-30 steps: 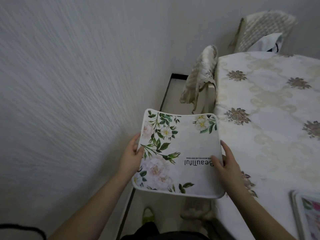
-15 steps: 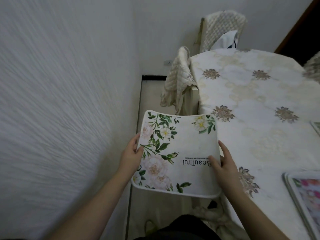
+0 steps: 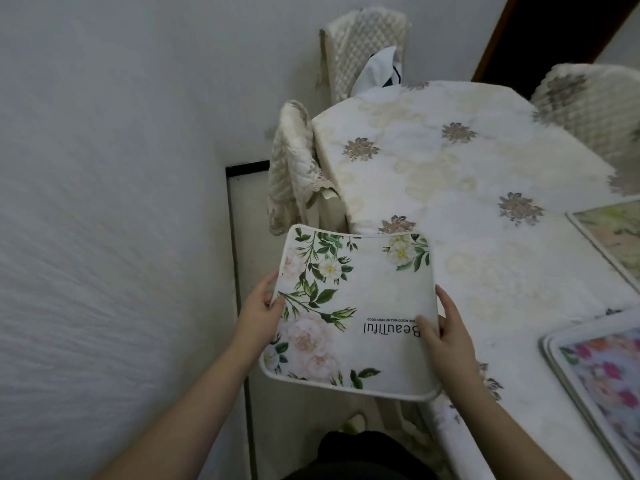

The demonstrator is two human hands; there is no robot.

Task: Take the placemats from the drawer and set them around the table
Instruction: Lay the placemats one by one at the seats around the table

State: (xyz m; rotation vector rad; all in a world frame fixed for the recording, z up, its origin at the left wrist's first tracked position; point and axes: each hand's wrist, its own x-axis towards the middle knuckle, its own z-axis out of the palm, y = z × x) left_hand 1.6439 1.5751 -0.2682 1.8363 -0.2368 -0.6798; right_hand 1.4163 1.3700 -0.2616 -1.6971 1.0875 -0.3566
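I hold 1 floral placemat (image 3: 353, 306) between my 2 hands, level in the air, its right part over the near-left edge of the worktop (image 3: 485, 209). My left hand (image 3: 258, 318) pinches its left edge, thumb on top. My right hand (image 3: 448, 336) grips its right edge, thumb on the print beside the word "Beautiful", fingers (image 3: 446, 303) along the rim. 2 more placemats lie on the worktop: 1 at the right edge (image 3: 614, 237), 1 nearer me with pink flowers (image 3: 602, 382). 3 quilted chairs stand around it.
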